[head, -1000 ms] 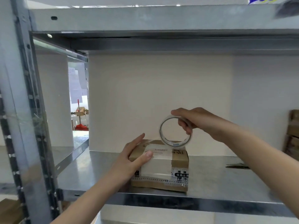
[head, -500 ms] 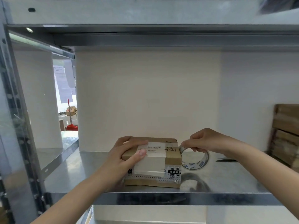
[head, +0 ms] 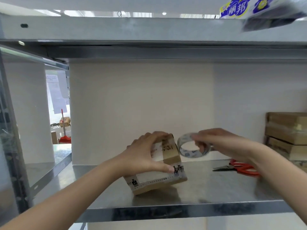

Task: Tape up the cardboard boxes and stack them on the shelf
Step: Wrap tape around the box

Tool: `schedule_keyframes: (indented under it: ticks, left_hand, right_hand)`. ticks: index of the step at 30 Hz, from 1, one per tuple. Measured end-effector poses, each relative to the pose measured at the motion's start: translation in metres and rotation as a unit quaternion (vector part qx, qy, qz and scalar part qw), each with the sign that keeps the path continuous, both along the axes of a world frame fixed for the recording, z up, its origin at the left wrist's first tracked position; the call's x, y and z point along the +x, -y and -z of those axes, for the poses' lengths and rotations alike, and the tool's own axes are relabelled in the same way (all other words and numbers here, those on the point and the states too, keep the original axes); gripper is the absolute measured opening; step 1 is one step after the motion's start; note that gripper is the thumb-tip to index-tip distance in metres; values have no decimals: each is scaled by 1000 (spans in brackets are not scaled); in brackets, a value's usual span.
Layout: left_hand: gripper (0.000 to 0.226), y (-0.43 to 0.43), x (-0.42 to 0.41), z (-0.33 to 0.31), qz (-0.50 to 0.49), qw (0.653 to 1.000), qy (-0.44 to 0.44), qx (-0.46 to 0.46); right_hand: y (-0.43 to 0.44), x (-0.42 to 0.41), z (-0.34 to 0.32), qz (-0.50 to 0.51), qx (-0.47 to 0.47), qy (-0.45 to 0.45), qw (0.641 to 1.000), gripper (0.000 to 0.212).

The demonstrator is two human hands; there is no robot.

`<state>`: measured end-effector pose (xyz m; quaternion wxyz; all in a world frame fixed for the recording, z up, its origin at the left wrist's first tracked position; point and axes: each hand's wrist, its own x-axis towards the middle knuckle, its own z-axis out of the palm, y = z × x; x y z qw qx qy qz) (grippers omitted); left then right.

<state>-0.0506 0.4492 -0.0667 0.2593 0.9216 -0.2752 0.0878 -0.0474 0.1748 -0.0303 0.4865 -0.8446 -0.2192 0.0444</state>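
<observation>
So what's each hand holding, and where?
Left hand grips the small cardboard box across its top, thumb on the front; right hand holds the clear tape roll by its rim.

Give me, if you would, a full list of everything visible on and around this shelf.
lower shelf: 1, silver metal, across the bottom
upper shelf: 1, silver metal, across the top
cardboard box: 1, brown with white labels, tilted on the lower shelf, middle
tape roll: 1, clear, just right of the cardboard box, off the shelf surface
scissors: 1, red handles, lying on the lower shelf, right
stacked boxes: count unclear, brown, far right of the lower shelf
package: 1, blue and white, on the upper shelf, top right
left hand: 1, grips the cardboard box
right hand: 1, holds the tape roll
</observation>
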Motion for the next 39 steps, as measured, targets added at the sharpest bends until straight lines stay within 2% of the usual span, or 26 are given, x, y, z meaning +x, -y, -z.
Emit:
schedule_keyframes:
  ticks: [2,5,8,11,16,18,22,24,28,32,34,35,37,39]
  left_hand:
    - [97,-3,-5,5,27,987,2,-161]
    - [92,4,-17,18,43,947,5,-318]
    - [90,9,-25,42,45,916,-17,-399]
    - [95,6,-27,55,35,905,-30,-423]
    - [95,-2,-29,55,29,919,-20,-392]
    - [95,-4,-29,55,28,920,-13,-391]
    - [101,-6,-30,55,26,921,-29,-386]
    - [99,-11,-30,50,19,930,-42,-365]
    - [91,-26,-33,2,-36,986,34,-158]
    - [116,-5,-29,-58,-42,999,13,9]
    - [120,14,-18,-66,-43,991,-21,124]
    - [119,20,-12,-65,-40,987,-42,152]
    - [113,21,-3,-60,-27,990,-62,127]
    - [105,9,-5,-52,-22,998,-50,44]
  right_hand:
    - [4,-6,-24,-29,97,23,995,44]
    - [-25,-1,-49,-29,164,75,983,40]
    - [-68,9,-49,-17,158,74,985,41]
    - [-88,15,-41,-18,144,57,988,48]
    - [-68,9,-56,5,147,96,984,37]
    - [-46,7,-56,30,109,100,988,37]
    - [-28,10,-23,108,-8,46,993,44]
    - [-34,14,-2,112,-13,22,993,47]
    - [-39,19,4,90,21,45,995,47]
    - [-45,19,-4,84,6,46,995,46]
    - [-45,18,-5,83,-5,48,995,48]
    - [-44,17,-6,81,-8,53,995,49]
    - [-41,17,-6,80,-5,57,995,49]
    - [-37,17,-6,70,18,44,996,47]
